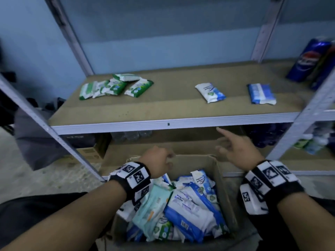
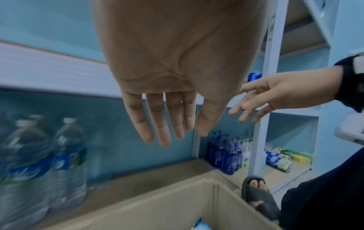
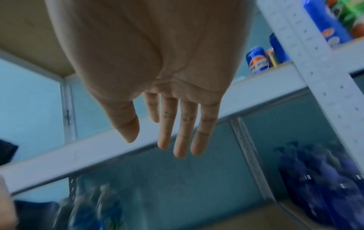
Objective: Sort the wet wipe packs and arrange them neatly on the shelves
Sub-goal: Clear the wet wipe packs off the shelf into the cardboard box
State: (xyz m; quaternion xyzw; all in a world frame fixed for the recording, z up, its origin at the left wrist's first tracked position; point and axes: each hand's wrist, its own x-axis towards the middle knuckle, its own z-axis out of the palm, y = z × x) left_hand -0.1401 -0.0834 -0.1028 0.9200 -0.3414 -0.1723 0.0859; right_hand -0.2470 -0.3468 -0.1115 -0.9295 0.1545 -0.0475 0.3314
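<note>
Both hands are empty with fingers loosely extended: the left hand hovers over the far rim of the cardboard box, and the right hand hangs just beyond the box, below the front edge of the shelf. Inside the box lies a jumbled heap of wet wipe packs in blue, white and green wrappers. On the shelf board, a cluster of green packs sits at the left, a white-and-blue pack lies apart toward the right, and a blue pack lies further right, near some blue cans at the shelf's right end.
</note>
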